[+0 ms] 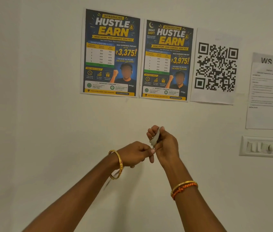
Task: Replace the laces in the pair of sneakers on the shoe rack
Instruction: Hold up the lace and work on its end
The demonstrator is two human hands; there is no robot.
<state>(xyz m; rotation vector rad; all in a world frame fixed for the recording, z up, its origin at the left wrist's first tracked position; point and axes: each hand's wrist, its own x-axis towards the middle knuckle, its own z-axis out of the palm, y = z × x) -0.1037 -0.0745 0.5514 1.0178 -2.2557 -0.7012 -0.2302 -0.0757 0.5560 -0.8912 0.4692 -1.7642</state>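
I am looking at a workplace room: a plain wall [48, 114] carries two earnings posters [110, 52], a QR sheet [216, 67], a "WS 02" notice [266, 91] and a switch panel [263, 146].

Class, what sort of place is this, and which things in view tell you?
Probably an indoor recording workstation: earnings posters, a QR code sheet and a "WS 02" instruction sheet hang on a plain wall beside a switch panel.

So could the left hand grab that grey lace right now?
Probably yes. The left hand is right beside the right hand, which grips the bunched lace, and its fingertips already meet the lace's lower end. Nothing sits between them.
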